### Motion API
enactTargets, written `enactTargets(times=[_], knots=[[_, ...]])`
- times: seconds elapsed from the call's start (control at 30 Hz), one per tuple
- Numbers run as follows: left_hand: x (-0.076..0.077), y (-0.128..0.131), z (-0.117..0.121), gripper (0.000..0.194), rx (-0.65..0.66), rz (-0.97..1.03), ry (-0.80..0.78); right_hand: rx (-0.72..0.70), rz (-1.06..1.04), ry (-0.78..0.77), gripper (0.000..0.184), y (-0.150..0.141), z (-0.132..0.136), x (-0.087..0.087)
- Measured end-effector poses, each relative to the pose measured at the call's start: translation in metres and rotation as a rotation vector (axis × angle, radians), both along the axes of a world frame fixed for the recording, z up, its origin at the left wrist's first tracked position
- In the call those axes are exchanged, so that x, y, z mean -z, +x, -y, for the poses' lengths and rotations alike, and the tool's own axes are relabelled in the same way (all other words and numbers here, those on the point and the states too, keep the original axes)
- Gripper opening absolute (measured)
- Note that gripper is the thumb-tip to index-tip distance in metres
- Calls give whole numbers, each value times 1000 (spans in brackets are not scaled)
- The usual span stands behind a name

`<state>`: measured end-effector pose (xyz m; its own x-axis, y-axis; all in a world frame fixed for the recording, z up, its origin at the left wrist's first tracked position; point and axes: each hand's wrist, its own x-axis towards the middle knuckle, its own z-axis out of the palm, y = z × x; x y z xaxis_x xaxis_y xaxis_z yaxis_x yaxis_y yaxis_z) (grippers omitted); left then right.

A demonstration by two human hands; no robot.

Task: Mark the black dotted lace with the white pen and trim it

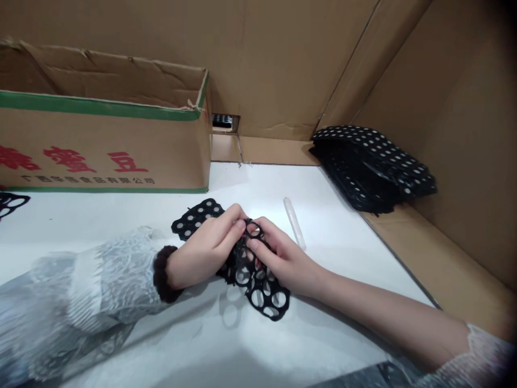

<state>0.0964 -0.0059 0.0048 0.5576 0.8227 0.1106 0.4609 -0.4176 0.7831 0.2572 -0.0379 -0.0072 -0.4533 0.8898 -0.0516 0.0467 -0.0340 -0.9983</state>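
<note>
Near the middle of the white table, my left hand [212, 248] and my right hand [291, 261] meet over a black perforated piece [269, 293], a floppy lattice of large round holes. Both hands pinch it between thumb and fingers, with the fingertips almost touching. Its lower end hangs toward me, below my right hand. From behind my left hand sticks out a black part with smaller, evenly spaced round holes [197, 218]; whether it joins the lattice is hidden. Beyond my right hand lies a slim whitish translucent stick [295, 223], untouched.
An open cardboard box [173, 145] with green edges and red lettering stands at the back left. At the right, a stack of black dotted sheets [375, 161] leans by the cardboard wall [456, 134]. Another black holed scrap [12, 203] lies at the left edge.
</note>
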Motion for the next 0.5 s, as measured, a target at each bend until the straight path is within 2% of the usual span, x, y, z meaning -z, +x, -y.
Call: enactTargets(times=[0.1, 0.2, 0.27, 0.4, 0.5], knots=[[3, -1, -3, 23, -98, 128, -173, 2, 37, -36, 5, 0, -1, 0], [3, -1, -8, 24, -279, 280, -327, 45, 18, -49, 6, 0, -4, 1], [3, 0, -13, 23, -350, 342, -363, 63, -8, -49, 8, 0, -7, 5], [7, 2, -25, 18, -408, 381, -464, 94, -34, -38, 11, -1, -14, 12], [10, 5, -30, 14, -440, 424, -462, 121, -3, -57, 14, -1, -21, 14]])
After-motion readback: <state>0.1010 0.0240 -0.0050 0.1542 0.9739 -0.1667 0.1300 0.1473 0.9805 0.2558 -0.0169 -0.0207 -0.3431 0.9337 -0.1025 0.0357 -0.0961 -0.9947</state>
